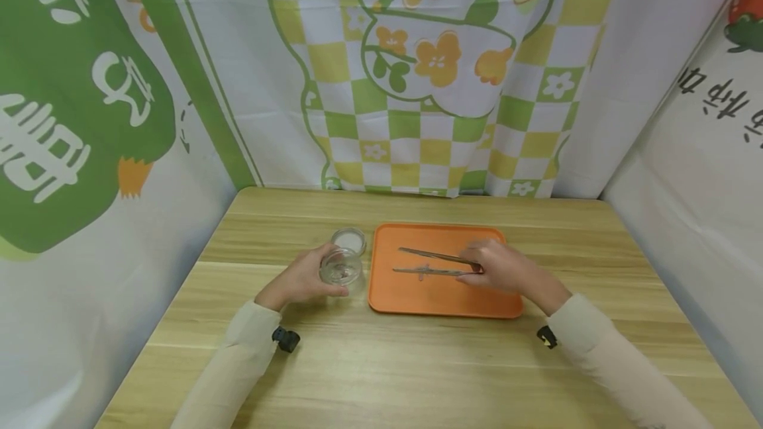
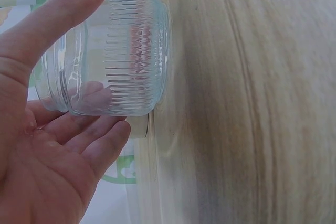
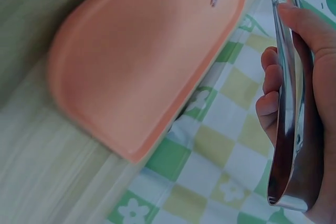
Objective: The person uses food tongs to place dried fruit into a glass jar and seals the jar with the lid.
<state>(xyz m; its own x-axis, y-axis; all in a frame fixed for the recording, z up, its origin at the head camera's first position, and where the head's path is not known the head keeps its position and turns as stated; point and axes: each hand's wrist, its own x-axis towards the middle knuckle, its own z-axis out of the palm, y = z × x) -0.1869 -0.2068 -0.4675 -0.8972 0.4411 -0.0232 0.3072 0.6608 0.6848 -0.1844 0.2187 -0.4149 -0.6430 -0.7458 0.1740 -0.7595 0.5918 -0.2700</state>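
Note:
My left hand [image 1: 304, 277] grips a clear glass jar [image 1: 341, 267] with the thumb on one side and the fingers on the other. Ribbed walls show on the jar [image 2: 121, 51] in the left wrist view, its base close over the wooden table. In my right hand [image 1: 503, 267] are metal tongs [image 1: 438, 256], held near the bend with their two arms spread. The tongs point left over an orange tray [image 1: 441, 304]. Small clear and reddish pieces [image 1: 422, 275] lie on the tray, too small to name, and one tong arm overlaps them in the head view.
A round lid-like disc [image 1: 349, 239] lies on the table just behind the jar, left of the tray. The wooden table [image 1: 387, 369] extends in front of the tray. A checkered, flowered curtain [image 1: 417, 144] hangs at its back edge, with printed cloths on both sides.

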